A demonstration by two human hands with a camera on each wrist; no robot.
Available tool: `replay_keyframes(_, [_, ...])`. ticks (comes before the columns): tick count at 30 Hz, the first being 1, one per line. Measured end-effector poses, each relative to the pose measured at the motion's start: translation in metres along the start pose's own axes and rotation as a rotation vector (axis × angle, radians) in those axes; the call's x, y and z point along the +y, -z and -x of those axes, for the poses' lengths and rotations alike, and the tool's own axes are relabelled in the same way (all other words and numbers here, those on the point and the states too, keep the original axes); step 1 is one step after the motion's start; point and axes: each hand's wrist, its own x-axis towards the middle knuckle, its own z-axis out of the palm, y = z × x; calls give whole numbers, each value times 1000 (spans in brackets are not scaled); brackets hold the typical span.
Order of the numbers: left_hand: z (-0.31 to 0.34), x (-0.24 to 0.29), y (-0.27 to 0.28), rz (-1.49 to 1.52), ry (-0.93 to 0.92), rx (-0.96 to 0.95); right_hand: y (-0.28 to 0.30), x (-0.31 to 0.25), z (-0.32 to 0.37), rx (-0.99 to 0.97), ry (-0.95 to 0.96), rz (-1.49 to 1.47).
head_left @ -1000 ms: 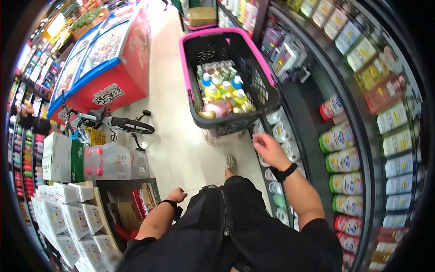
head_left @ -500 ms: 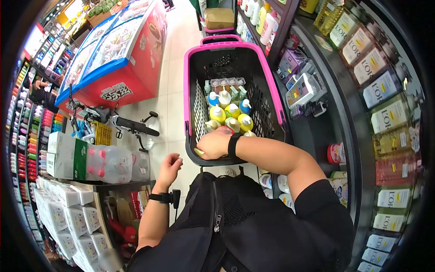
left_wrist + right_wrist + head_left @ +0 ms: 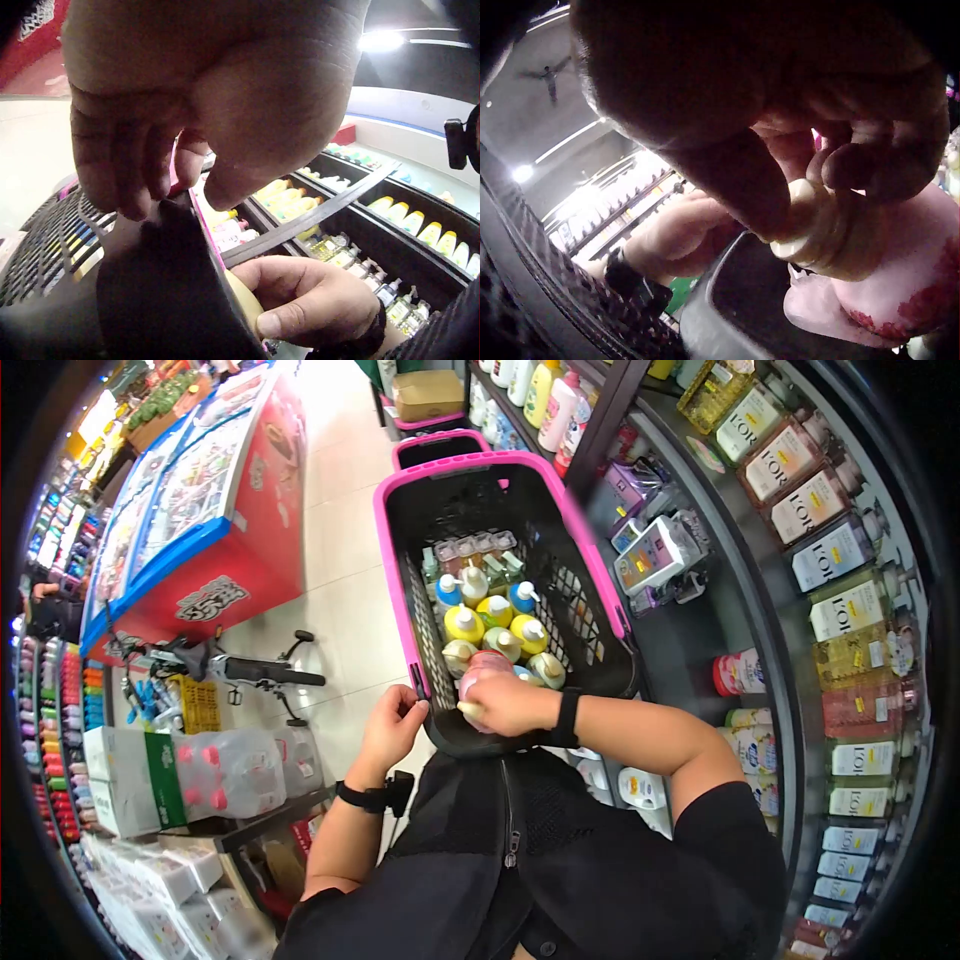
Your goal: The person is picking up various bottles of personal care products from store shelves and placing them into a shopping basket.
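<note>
Black zipped top (image 3: 450, 870), black wristbands (image 3: 567, 718)

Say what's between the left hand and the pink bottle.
The near left corner of the shopping basket lies between the left hand and the pink bottle, per the head view.

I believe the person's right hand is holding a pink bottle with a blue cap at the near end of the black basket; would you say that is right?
Not quite: the cap is cream-coloured, not blue, as the right wrist view shows. The right hand is indeed holding the pink bottle at the near end of the black basket.
</note>
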Motion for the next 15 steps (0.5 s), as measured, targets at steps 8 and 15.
replay_keyframes(8, [-30, 36, 30, -294, -47, -270, 43, 45, 26, 272, -365, 206])
replay_keyframes(15, [-51, 7, 50, 4, -28, -357, 48, 19, 29, 389, -411, 138])
